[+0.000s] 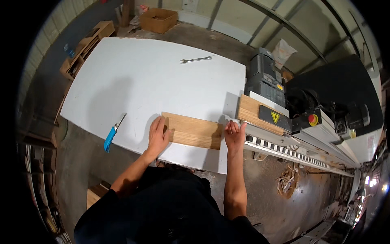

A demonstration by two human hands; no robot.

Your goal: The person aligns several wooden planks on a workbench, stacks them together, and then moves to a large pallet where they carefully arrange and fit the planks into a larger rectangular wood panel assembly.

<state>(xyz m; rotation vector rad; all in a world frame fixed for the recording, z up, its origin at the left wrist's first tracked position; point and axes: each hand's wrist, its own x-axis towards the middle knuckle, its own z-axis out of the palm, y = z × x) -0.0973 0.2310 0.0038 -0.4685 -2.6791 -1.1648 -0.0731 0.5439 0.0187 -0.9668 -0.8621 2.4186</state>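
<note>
Overhead, a person leans over a large white table [142, 77] in a workshop. Their left hand [157, 136] lies flat, fingers spread, on the left end of a rectangular wooden board [194, 131], which rests on the table near its front edge. Their right hand [235, 134] presses open-palmed at the board's right end, fingers straight (neither hand curls around the wood). Just right of that hand, a second piece of wood [248, 110] sits at the mouth of a long machine [308, 134] with a red button [313, 119]. A blue-handled knife [113, 134] lies left of the hands. A metal wrench [196, 59] rests far back on the table.
</note>
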